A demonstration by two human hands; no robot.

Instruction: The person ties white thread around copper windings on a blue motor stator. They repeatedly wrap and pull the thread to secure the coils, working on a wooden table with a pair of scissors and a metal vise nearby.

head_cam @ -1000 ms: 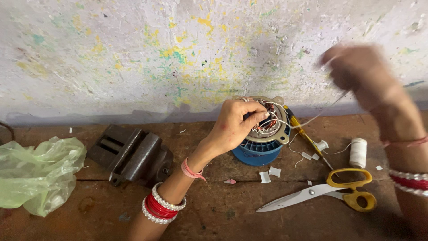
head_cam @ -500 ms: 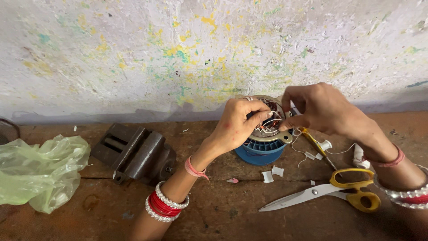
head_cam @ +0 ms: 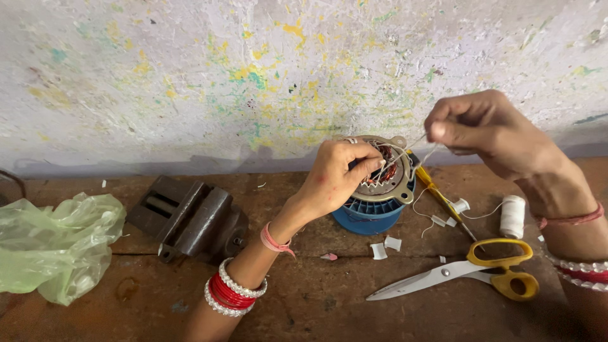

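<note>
A round motor stator [head_cam: 386, 183] with copper windings and a blue base stands on the wooden bench against the wall. My left hand [head_cam: 335, 177] grips its metal top ring, fingers curled over the windings. My right hand [head_cam: 487, 130] is raised to the right of the stator and pinches a thin white thread [head_cam: 418, 155] that runs down into the windings. A white spool of thread [head_cam: 512, 216] stands to the right, its strand trailing toward the stator.
Yellow-handled scissors [head_cam: 468, 273] lie at the front right. A yellow-handled screwdriver [head_cam: 440, 196] lies behind them. Small white paper scraps [head_cam: 386, 247] lie by the stator. A dark metal vise [head_cam: 190, 218] sits left of centre, a crumpled green plastic bag [head_cam: 54, 244] at far left.
My right hand came down from far right to the stator, then drew up and to the right with the thread. My left hand stayed on the stator.
</note>
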